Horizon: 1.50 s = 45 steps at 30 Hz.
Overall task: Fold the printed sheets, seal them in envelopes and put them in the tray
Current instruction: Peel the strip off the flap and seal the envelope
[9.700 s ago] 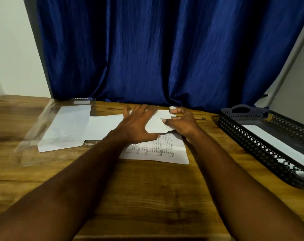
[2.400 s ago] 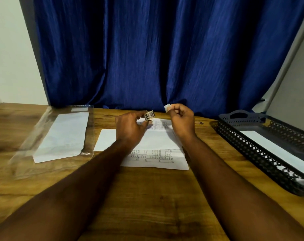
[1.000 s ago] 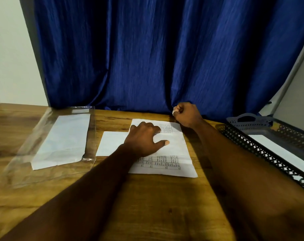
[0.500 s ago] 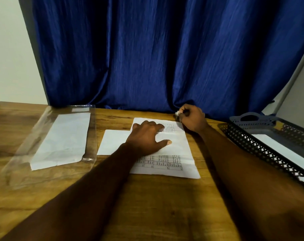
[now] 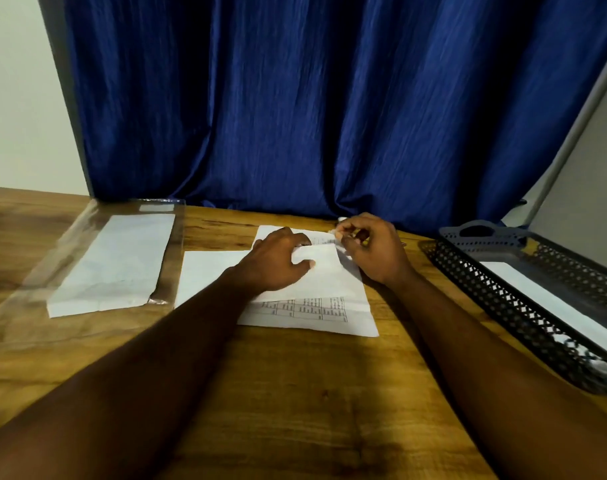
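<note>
A printed sheet (image 5: pixel 309 311) with a table on it lies in the middle of the wooden table. A white envelope (image 5: pixel 208 271) lies across it. My left hand (image 5: pixel 278 263) presses down flat on the envelope and holds nothing. My right hand (image 5: pixel 375 252) is at the envelope's right end, its fingers pinched on a small white stick-like object (image 5: pixel 340 221); I cannot tell what that object is. The black mesh tray (image 5: pixel 496 299) stands at the right with a white envelope (image 5: pixel 541 296) inside it.
A clear plastic sleeve (image 5: pixel 87 237) with white envelopes (image 5: pixel 115 265) in it lies at the left. A blue curtain (image 5: pixel 312 116) hangs close behind the table's far edge. Bare wood stretches between the sheet and the near edge.
My right hand has come from the table's far edge down to the envelope's right end, still pinching the small white object. My left hand has stayed pressed on the envelope.
</note>
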### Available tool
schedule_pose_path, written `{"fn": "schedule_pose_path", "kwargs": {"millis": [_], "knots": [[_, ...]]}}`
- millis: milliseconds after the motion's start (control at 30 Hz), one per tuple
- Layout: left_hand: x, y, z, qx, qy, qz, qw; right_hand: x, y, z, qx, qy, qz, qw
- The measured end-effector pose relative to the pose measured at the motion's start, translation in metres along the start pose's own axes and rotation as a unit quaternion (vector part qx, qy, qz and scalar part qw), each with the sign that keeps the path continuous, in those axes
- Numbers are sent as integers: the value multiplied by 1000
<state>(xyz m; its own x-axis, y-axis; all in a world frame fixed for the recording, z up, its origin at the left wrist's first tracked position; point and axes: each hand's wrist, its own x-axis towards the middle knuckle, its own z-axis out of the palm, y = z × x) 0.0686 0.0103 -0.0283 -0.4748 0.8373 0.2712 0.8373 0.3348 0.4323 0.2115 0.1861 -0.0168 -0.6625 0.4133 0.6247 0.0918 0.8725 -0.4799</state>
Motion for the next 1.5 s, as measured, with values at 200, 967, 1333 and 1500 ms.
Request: {"fn": "schedule_pose_path", "kwargs": {"millis": [200, 967, 1333, 1500], "knots": [[1, 2, -1, 2, 70, 4, 998, -18, -13, 7, -28, -26, -63, 997], [-1, 13, 5, -23, -3, -14, 1000, -21, -11, 6, 2, 5, -26, 1000], [6, 1, -14, -112, 53, -19, 992, -19, -32, 2, -120, -22, -121, 985], [4, 2, -19, -138, 53, -14, 989, -19, -37, 4, -163, -21, -204, 965]]}}
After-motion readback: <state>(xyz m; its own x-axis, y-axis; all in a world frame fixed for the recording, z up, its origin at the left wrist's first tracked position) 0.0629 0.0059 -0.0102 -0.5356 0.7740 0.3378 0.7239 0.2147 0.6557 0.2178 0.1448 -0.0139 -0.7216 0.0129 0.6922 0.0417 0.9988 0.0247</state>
